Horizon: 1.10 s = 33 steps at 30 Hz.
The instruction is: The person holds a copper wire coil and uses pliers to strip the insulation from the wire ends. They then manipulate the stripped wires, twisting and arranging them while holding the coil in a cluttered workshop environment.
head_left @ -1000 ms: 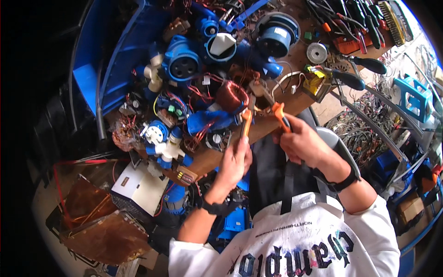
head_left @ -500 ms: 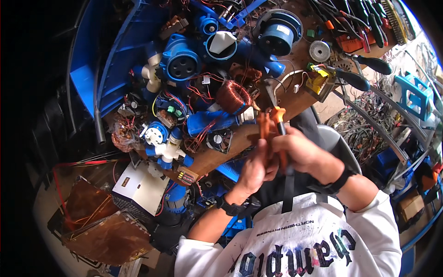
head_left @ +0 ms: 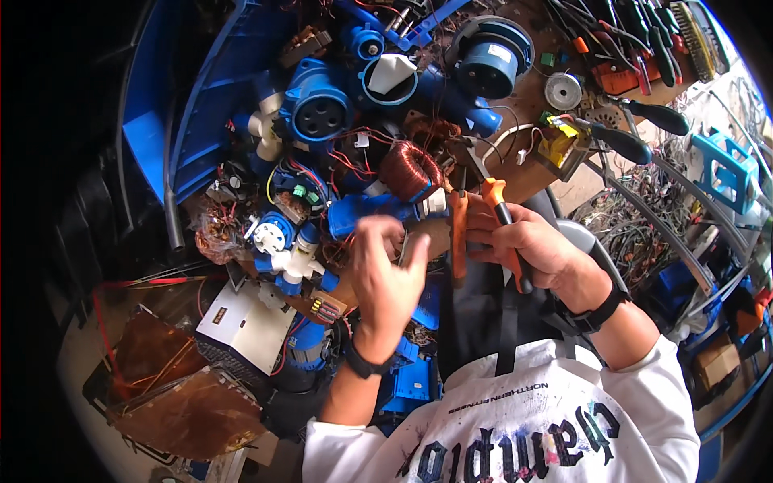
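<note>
My right hand [head_left: 535, 245] is wrapped round a pair of pliers with orange and black handles [head_left: 494, 191]. The handles are spread apart, and the metal head points away from me, close to a copper-wound toroid coil [head_left: 409, 171]. To the left, my left hand [head_left: 385, 282] is raised off the pliers, its thumb apart from bent fingers, with nothing plainly held in it. It hovers over the bench edge in front of a blue cylindrical connector [head_left: 366, 211] with a whitish end. Part of that connector is hidden behind the fingers.
Blue round sockets [head_left: 316, 105] and loose wires crowd the wooden bench [head_left: 527, 181]. Several hand tools [head_left: 644, 48] lie at the far right, near a yellow-taped part [head_left: 558, 143]. A white metal box [head_left: 245, 326] stands below left. Tangled wire [head_left: 644, 213] covers the floor at right.
My left hand has let go of the pliers and moved left, its thumb and fingers parting. My right hand keeps the pliers, whose handles are now wider apart.
</note>
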{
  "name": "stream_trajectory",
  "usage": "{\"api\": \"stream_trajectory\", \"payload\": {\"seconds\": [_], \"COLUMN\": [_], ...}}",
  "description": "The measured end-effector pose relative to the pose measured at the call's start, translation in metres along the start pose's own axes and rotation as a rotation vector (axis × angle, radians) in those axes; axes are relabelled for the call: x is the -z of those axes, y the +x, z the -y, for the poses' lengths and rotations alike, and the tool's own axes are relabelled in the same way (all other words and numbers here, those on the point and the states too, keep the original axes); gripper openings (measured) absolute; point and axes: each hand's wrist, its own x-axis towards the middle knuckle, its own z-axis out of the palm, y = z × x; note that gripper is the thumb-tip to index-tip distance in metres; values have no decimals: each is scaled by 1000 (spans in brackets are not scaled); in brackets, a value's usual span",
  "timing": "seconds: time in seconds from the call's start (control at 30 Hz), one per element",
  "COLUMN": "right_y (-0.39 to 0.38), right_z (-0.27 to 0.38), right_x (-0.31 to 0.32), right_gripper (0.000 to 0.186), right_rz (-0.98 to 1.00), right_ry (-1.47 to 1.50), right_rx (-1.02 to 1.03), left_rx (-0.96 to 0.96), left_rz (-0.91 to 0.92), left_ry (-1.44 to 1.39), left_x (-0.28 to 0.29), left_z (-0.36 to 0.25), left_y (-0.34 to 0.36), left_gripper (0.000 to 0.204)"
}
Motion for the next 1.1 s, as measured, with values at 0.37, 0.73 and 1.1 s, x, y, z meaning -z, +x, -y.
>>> {"api": "stream_trajectory", "payload": {"seconds": [0.37,0.73,1.1], "right_y": [26,25,6], "right_z": [-10,0,11], "right_x": [5,-2,-11], "right_gripper": [15,20,30], "right_rz": [-97,-99,-106], "right_ry": [-312,-449,-694], "right_rx": [-88,-71,-80], "left_rx": [-155,-196,-180], "left_rz": [67,118,229], "left_ry": [240,72,-24], "left_x": [-29,-13,16], "left_z": [12,18,4], "left_y": [63,67,72], "left_gripper": [83,80,77]}}
